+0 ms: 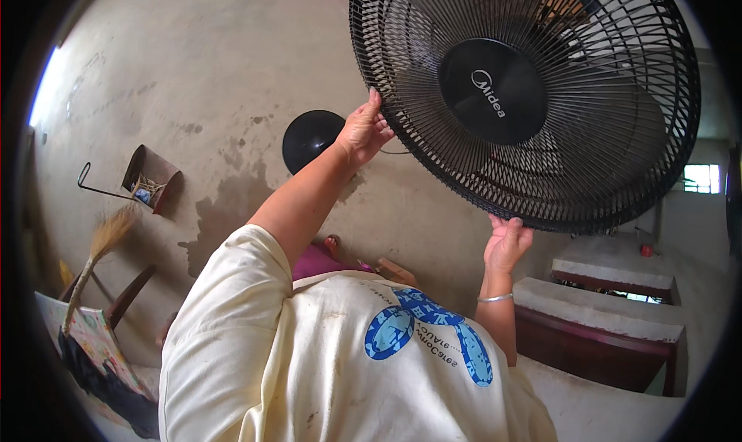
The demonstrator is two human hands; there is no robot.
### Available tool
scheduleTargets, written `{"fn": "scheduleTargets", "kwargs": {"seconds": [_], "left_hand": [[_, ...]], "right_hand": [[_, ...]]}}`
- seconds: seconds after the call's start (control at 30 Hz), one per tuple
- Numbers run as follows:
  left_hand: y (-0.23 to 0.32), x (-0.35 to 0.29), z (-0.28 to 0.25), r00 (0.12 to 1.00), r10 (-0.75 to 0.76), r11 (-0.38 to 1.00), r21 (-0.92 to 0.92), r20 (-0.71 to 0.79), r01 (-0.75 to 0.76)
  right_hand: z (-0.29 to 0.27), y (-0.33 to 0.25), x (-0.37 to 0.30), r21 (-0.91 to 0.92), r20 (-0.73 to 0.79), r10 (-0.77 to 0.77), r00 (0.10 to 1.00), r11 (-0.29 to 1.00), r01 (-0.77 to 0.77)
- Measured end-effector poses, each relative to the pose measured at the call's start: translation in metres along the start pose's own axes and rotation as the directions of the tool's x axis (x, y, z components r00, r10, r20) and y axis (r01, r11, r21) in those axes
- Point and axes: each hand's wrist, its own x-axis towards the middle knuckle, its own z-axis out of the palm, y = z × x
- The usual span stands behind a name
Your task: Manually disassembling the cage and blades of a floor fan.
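A large black electric fan [493, 92] fills the upper right, its round wire grille facing me. My left hand [365, 133] is closed on the left rim of the grille, thumb up along the edge and fingers bent behind it. Lower down, my right hand [506, 245] pinches the bottom rim, a silver bangle on its wrist. Blades show dimly through the wires. Behind my left wrist, a black round base [311, 139] stands on the floor. The fan head hides most of whatever lies behind it.
Wet patches [232, 210] mark the concrete floor. To the left lie a dustpan [152, 177] with debris in it and a straw broom [112, 233] leaning by a chair with patterned cloth [108, 330]. Concrete ledges [599, 307] with a dark red panel stand at the lower right.
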Motion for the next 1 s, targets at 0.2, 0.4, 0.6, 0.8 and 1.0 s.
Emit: {"fn": "scheduleTargets", "kwargs": {"seconds": [0.2,0.4,0.6,0.8,1.0], "left_hand": [[-0.004,0.002,-0.02,0.99,0.004,1.0,-0.011,0.139,-0.002],[-0.016,-0.013,-0.022,0.971,-0.137,0.985,-0.072,0.195,0.154],[-0.029,-0.021,-0.018,0.942,-0.189,0.974,-0.068,0.279,0.216],[-0.043,-0.025,-0.018,0.96,-0.193,0.964,-0.146,0.204,0.224],[-0.055,-0.021,-0.021,0.948,-0.132,0.963,-0.189,0.289,0.191]], "right_hand": [[-0.003,0.004,-0.003,-0.026,0.071,0.02,0.997,1.0,-0.018],[-0.003,0.002,-0.003,0.008,0.093,0.054,0.994,0.998,-0.055],[0.002,0.012,-0.005,0.029,0.129,0.056,0.99,0.998,-0.06],[-0.001,0.024,-0.005,0.039,0.145,0.06,0.988,0.997,-0.067],[-0.005,0.03,-0.003,0.004,0.168,0.051,0.984,0.999,-0.052]]}}
